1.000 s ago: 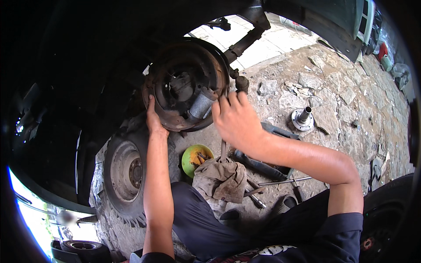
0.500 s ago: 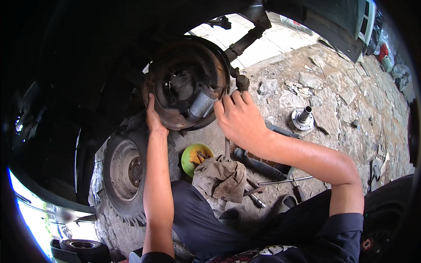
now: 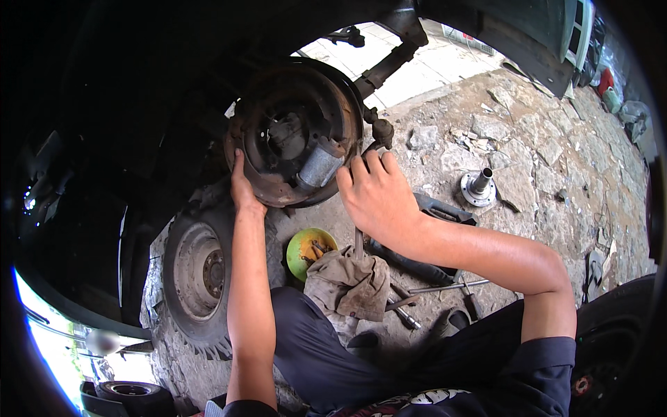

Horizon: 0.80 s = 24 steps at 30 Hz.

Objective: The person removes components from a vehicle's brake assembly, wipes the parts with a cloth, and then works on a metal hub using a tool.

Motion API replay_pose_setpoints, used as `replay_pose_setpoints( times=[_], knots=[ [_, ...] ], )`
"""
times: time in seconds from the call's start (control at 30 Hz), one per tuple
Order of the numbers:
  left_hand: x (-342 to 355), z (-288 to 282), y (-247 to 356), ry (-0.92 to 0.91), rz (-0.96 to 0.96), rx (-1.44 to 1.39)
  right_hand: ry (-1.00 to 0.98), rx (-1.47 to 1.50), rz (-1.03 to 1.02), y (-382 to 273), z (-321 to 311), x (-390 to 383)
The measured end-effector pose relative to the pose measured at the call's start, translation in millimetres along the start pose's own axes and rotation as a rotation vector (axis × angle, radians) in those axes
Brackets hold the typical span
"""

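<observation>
The rusty brake plate hangs under the dark vehicle body, upright and facing the person. The left hand lies flat on its lower left rim, fingers stretched up along the metal, closed on nothing. The right hand is at the lower right rim, beside the grey cylinder that sticks out of the plate. Its fingers are curled together around a thin metal rod which goes down from the fist; the upper end of the rod is hidden by the fingers.

On the stony ground under the plate stands a yellow-green bowl with small metal parts inside. Just beside it, on the person's knee, lies a dirty rag. A wheel lies left of the left forearm. Right of the right hand a hub stands on its flange, and a few tools lie under the right forearm. Far at the upper right edge there is a small red container and a greenish one near it; their labels are too small to tell.
</observation>
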<state>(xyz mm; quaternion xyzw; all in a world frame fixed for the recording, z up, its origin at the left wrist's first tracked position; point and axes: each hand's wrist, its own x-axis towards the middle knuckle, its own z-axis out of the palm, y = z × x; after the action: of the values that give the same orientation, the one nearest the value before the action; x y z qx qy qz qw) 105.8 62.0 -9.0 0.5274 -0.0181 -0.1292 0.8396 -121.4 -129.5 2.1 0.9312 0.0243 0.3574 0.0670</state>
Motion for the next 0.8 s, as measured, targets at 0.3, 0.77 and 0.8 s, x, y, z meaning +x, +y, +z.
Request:
replay_pose_setpoints(
  times=[0.3,0.77,0.8],
  knots=[
    [8.0,-8.9,0.7,-0.036,0.033,-0.019,0.036,-0.071,0.048,12.3,1.6,23.3],
    [9.9,-9.6,-1.4,-0.023,0.026,0.001,-0.063,0.026,0.006,29.9,-7.8,20.2],
    [9.5,-11.0,-1.0,-0.027,0.024,-0.006,-0.115,-0.002,-0.001,20.7,-11.4,16.5]
  ],
)
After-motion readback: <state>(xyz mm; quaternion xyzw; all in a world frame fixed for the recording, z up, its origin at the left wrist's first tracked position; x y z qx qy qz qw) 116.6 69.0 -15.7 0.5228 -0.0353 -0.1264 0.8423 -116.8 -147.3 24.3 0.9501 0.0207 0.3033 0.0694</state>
